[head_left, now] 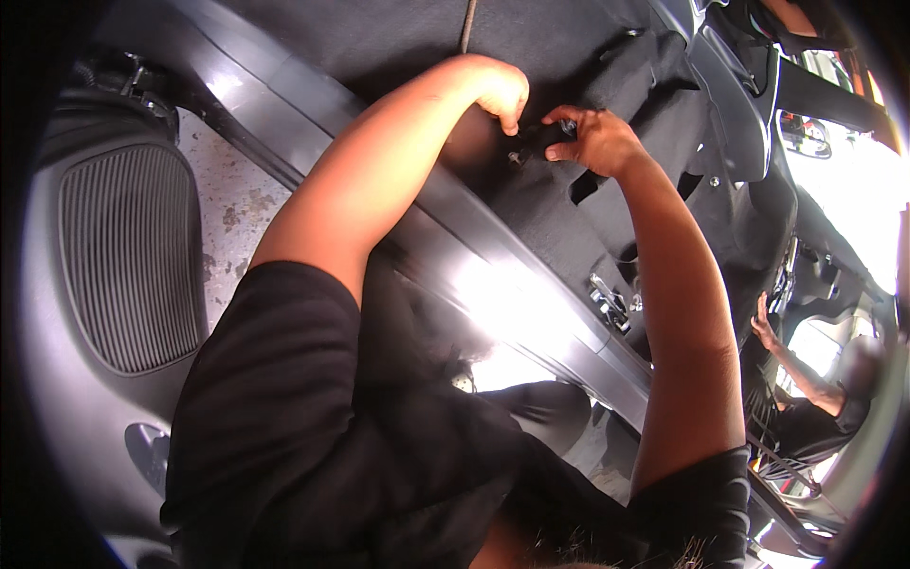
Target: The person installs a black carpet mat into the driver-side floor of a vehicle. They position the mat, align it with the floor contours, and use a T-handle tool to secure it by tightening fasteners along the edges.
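Note:
Inside a car's door opening, both my hands are over the black floor carpet. My left hand is bent at the wrist, its fingers curled downward and closed; what they hold, if anything, is hidden. Close by on the right, my right hand has thumb and index finger apart, curved around a small dark shiny piece that seems to sit against its other fingers. Between the two hands, a small metal fitting shows at a dark spot in the carpet.
A shiny grey door sill runs diagonally beneath my arms. The open door with its ribbed speaker grille stands at left. A metal bracket lies beside my right forearm. Another person reaches in at far right.

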A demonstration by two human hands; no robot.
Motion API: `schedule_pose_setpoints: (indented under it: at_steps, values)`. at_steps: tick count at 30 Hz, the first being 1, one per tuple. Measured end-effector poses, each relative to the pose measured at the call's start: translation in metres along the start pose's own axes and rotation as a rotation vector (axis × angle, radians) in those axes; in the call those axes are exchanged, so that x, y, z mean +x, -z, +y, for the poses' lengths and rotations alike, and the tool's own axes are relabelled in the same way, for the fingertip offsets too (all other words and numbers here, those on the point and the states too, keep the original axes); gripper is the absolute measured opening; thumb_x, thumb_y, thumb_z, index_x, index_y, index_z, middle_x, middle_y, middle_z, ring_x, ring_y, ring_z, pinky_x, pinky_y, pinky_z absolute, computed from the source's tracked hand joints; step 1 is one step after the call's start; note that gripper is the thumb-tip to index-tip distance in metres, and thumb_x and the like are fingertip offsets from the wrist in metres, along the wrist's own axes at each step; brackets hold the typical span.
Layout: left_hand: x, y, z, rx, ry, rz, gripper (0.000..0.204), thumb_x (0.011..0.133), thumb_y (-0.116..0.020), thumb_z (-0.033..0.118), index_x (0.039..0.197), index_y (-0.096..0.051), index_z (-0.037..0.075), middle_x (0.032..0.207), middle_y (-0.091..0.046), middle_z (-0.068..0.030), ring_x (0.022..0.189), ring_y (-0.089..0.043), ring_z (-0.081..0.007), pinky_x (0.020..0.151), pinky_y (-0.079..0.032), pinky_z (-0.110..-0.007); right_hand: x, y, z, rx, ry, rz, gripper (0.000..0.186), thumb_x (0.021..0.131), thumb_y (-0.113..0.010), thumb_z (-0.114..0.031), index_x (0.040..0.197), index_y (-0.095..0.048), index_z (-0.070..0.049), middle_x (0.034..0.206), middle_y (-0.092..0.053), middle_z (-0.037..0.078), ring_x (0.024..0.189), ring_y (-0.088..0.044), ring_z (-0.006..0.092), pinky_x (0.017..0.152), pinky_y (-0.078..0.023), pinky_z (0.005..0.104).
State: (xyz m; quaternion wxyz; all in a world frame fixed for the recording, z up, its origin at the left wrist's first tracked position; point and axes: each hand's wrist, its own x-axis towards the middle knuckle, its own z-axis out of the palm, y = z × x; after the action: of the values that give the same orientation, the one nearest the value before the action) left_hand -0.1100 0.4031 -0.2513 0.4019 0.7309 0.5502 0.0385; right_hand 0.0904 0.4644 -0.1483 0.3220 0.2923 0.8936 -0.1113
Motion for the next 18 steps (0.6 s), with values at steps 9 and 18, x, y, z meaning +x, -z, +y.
schedule_pose_setpoints:
  at_steps: [9, 18]
  values:
    - [0.012, 0.008, 0.002, -0.028, 0.106, -0.117, 0.034, 0.082, -0.091, 0.025, 0.108, -0.080, 0.006, 0.091, -0.079, -0.0092, 0.083, -0.075, -0.0245, 0.073, -0.060, -0.042, -0.006, -0.013, 0.000, 0.221, -0.089, 0.055, 0.063, 0.087, -0.086, -0.048, 0.144, -0.066, -0.031, 0.114, -0.079, 0.017, 0.118, -0.073, 0.0336, 0.103, -0.055, 0.0442]
    - [0.012, 0.000, 0.008, 0.244, -0.100, -0.028, 0.031, 0.076, -0.094, 0.027, 0.097, -0.081, 0.009, 0.094, -0.081, -0.0083, 0.094, -0.077, -0.0300, 0.083, -0.060, -0.047, -0.001, -0.035, 0.019, 0.371, 0.019, 0.233, 0.073, 0.076, -0.095, -0.048, 0.142, -0.070, -0.024, 0.072, -0.067, 0.010, 0.070, -0.067, 0.0201, 0.074, -0.054, 0.0377]
